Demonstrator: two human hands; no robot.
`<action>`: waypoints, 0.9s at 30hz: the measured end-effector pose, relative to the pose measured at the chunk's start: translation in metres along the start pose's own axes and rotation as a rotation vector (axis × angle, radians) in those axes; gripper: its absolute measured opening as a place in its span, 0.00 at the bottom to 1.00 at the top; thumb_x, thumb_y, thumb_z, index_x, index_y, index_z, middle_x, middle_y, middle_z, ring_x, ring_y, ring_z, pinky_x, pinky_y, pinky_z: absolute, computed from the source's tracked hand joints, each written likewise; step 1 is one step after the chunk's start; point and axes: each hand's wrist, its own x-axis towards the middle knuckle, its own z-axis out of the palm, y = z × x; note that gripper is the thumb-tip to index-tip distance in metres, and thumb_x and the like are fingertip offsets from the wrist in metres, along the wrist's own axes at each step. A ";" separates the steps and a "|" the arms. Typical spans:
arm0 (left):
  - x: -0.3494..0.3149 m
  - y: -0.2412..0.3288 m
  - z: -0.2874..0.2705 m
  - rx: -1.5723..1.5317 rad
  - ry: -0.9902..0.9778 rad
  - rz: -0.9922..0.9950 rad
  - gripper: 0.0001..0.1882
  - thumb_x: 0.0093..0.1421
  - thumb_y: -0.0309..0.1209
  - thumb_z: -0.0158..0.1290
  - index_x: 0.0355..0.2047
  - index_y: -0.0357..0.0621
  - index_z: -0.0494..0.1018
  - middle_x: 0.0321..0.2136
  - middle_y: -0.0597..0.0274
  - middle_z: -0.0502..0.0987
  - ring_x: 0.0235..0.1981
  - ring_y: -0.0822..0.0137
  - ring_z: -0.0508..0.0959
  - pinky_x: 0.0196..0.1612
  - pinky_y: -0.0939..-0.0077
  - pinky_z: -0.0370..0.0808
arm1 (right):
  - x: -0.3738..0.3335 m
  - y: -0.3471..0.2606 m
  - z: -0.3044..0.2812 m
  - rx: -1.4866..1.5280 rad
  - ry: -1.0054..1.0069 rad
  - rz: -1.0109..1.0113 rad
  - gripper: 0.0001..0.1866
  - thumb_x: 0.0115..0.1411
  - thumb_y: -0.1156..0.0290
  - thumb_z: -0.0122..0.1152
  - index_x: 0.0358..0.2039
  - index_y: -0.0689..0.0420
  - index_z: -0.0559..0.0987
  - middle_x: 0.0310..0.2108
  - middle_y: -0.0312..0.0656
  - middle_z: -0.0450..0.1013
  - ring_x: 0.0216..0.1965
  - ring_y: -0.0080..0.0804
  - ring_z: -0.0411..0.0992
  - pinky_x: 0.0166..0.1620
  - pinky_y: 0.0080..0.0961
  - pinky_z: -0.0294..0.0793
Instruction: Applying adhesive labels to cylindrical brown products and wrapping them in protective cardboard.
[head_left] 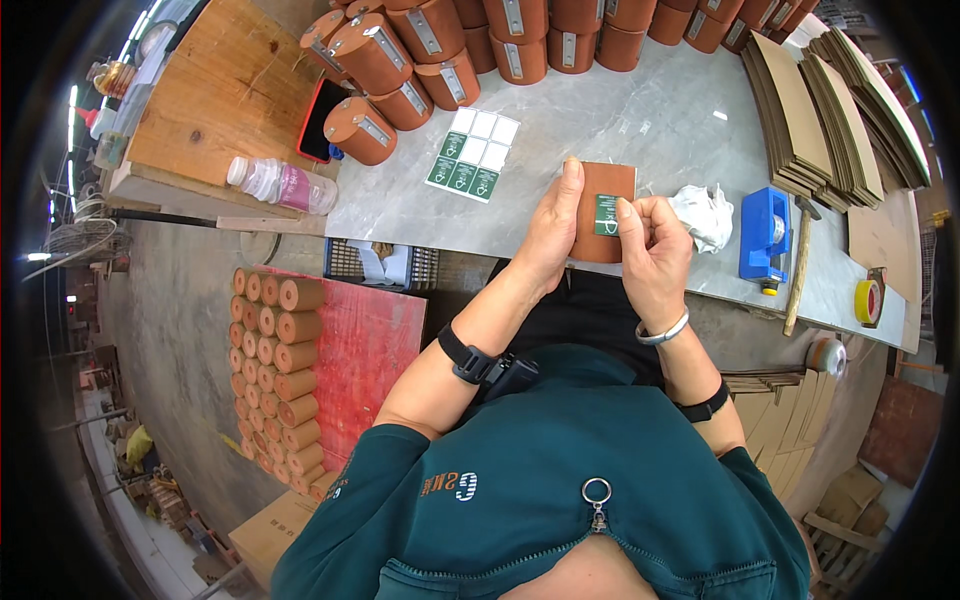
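Observation:
Over the near edge of the grey table I hold a reddish-brown cylinder (606,178). My left hand (553,225) wraps its left side, thumb along the upper edge. A small green label (604,214) lies against the cylinder's face. My right hand (658,255) is closed at that label, its thumb at the label's right edge and its fingers curled; some of them are hidden. Left of my hands a label sheet (470,150) lies flat, with several green labels and several white blank spaces. Just right of my right hand is a crumpled white cloth (705,217).
Brown cylinders with metal strips (440,80) stand stacked along the back. A plastic bottle (285,187) lies left. At right are a blue tape dispenser (764,235), a hammer (799,265), yellow tape (868,300) and flat cardboard (790,125). Below left, cylinders rest on a red board (370,350).

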 end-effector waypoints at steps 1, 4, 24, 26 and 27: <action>0.000 0.000 0.000 -0.003 -0.003 -0.004 0.40 0.73 0.66 0.37 0.57 0.37 0.71 0.50 0.56 0.76 0.53 0.68 0.76 0.58 0.70 0.74 | 0.000 0.000 0.000 -0.004 0.002 0.003 0.13 0.70 0.70 0.65 0.29 0.59 0.76 0.17 0.24 0.58 0.21 0.12 0.52 0.23 0.19 0.53; 0.000 0.001 0.001 0.057 0.024 0.015 0.40 0.74 0.66 0.32 0.57 0.40 0.74 0.48 0.57 0.80 0.50 0.68 0.81 0.55 0.70 0.80 | 0.000 0.001 0.001 -0.012 0.016 -0.003 0.13 0.70 0.70 0.65 0.28 0.59 0.75 0.17 0.24 0.58 0.21 0.12 0.52 0.23 0.20 0.53; -0.027 0.026 0.012 0.072 -0.158 0.074 0.32 0.70 0.49 0.56 0.61 0.35 0.65 0.54 0.53 0.75 0.55 0.66 0.77 0.58 0.67 0.76 | -0.004 -0.014 -0.002 -0.159 0.072 -0.100 0.10 0.65 0.74 0.68 0.31 0.60 0.75 0.18 0.30 0.61 0.19 0.16 0.55 0.23 0.24 0.57; -0.028 0.028 0.012 0.059 -0.175 0.069 0.33 0.71 0.49 0.55 0.62 0.35 0.64 0.55 0.52 0.74 0.56 0.65 0.77 0.58 0.67 0.76 | -0.004 -0.015 -0.005 -0.123 0.072 -0.068 0.09 0.66 0.73 0.68 0.39 0.62 0.76 0.23 0.31 0.65 0.20 0.17 0.58 0.25 0.23 0.61; -0.028 0.029 0.011 0.030 -0.172 0.053 0.33 0.71 0.49 0.54 0.63 0.34 0.63 0.55 0.52 0.74 0.57 0.65 0.76 0.59 0.66 0.76 | -0.003 -0.015 -0.008 -0.094 0.087 -0.038 0.11 0.66 0.72 0.68 0.44 0.63 0.76 0.27 0.33 0.68 0.21 0.17 0.61 0.26 0.22 0.64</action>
